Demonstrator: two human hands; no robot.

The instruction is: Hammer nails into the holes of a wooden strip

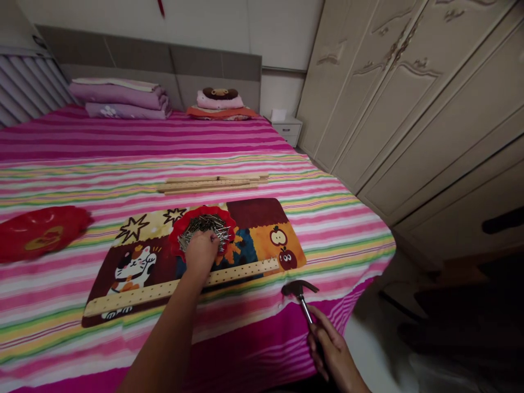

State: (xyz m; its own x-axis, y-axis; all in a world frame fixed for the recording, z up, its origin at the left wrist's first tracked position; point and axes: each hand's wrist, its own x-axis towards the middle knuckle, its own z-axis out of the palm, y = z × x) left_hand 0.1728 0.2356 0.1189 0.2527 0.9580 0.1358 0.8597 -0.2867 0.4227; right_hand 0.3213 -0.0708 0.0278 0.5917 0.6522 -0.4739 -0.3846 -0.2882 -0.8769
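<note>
My left hand (201, 250) reaches into a scalloped red bowl (230, 217) of loose metal nails (204, 222). Its fingers are closed among the nails; what they pinch is hidden. My right hand (329, 346) grips the handle of a claw hammer (302, 295), its head just above the bed's near edge. Under my left forearm runs a long, pale wooden strip (241, 272) with rows of small holes or marks. Several nails appear to stand near its right end. Bowl and strip both lie on a patterned mat (262, 210) with cat and apple pictures.
More wooden strips (213, 183) lie on the striped bedspread (286, 164) beyond the mat. A red plate-like tray (45, 232) sits at the left. Folded bedding (123, 98) is stacked by the headboard. A wardrobe (393, 98) stands at the right, past the bed's edge.
</note>
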